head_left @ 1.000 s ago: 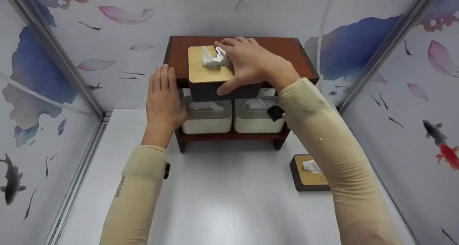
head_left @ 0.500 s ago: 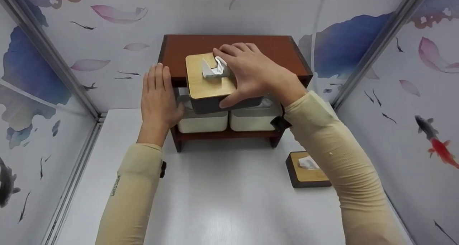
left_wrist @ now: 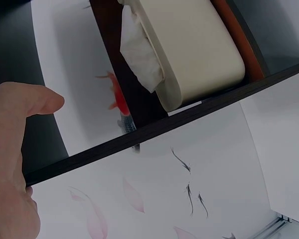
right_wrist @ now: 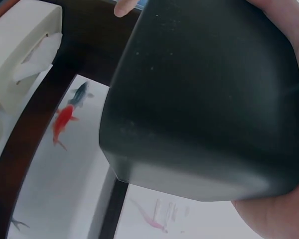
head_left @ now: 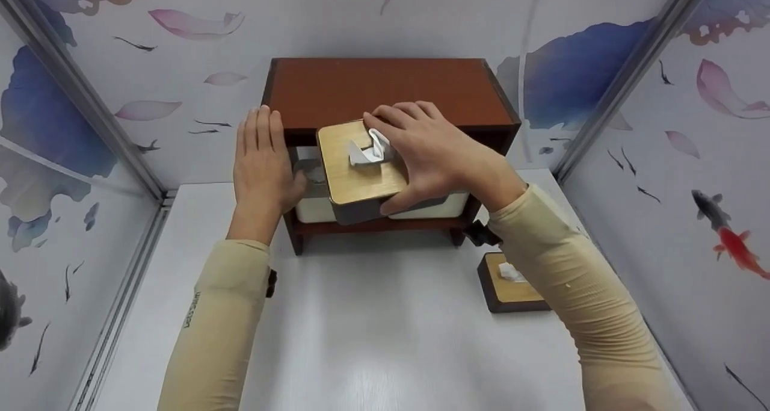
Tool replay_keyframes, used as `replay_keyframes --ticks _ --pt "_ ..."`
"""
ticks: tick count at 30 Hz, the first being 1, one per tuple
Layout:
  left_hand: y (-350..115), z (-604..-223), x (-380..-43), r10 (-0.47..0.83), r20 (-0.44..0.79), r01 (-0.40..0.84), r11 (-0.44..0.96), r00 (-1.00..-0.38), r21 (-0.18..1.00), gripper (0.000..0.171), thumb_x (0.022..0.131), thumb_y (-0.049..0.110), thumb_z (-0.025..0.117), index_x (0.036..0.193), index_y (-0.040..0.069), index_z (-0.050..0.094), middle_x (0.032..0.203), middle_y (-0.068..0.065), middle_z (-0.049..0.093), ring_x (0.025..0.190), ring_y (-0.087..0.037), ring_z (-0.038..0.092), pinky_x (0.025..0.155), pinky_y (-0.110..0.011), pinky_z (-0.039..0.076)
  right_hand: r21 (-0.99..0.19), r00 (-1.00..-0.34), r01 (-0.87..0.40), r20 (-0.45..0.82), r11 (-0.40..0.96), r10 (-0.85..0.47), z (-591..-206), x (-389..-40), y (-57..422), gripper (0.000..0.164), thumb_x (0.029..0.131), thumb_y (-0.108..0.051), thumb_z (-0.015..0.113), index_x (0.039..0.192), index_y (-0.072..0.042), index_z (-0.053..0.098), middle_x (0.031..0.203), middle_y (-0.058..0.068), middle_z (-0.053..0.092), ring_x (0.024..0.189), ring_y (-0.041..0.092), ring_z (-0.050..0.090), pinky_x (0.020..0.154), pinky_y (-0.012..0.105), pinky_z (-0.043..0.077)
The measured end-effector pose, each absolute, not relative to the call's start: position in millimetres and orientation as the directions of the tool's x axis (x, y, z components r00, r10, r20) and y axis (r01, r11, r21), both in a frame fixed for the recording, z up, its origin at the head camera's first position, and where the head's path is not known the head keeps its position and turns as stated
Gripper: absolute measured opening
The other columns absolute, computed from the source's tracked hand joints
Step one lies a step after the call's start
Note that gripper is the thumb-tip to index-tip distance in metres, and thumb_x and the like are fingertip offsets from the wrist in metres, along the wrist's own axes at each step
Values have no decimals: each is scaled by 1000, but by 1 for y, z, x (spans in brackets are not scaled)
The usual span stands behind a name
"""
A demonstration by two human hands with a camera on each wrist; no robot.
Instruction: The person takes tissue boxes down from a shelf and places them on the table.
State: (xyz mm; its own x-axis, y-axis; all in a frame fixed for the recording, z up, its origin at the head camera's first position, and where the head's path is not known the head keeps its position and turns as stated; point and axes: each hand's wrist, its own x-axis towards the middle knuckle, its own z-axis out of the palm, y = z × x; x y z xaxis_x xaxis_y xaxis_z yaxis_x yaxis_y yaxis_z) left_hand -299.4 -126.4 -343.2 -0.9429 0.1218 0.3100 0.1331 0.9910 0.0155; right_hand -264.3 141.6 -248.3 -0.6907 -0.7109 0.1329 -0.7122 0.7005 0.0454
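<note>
The right hand (head_left: pixel 428 158) clamps the wooden-topped tissue box (head_left: pixel 364 179), thumb on its near side, in front of the shelf (head_left: pixel 385 92); the left hand (head_left: pixel 260 164), apart from it, lies straight-fingered at the shelf's left side, well placed to steady it. Best keep the box level, its tissue (head_left: pixel 368 152) uncrushed, clear of the pale boxes (head_left: pixel 314 211). Small lettering (head_left: pixel 191 310) on the left sleeve (head_left: pixel 207 345) possibly reads "Let's Slim".

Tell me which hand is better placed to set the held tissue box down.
Likely the right hand: it grips the wood-topped tissue box, while the left hand rests against the brown shelf.
</note>
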Motion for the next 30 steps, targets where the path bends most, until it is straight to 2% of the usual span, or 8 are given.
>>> replay_keyframes --ticks 11,30 --pt "-130 -342 -299 130 324 152 987 -937 45 98 86 37 62 152 1 -1 161 -20 -1 151 -35 -1 126 -45 1 31 -682 -723 130 691 -720 -282 -260 155 126 58 -77 70 155 -10 24 156 12 34 142 31 31 116 51 22" --pt "-129 -344 -300 125 294 138 990 -948 27 99 89 42 59 153 2 -4 162 -19 -4 152 -34 -5 126 -45 -2 -49 -726 -687 79 725 -683 -385 -262 166 122 58 -71 74 155 -13 27 153 12 37 140 33 34 113 55 26"
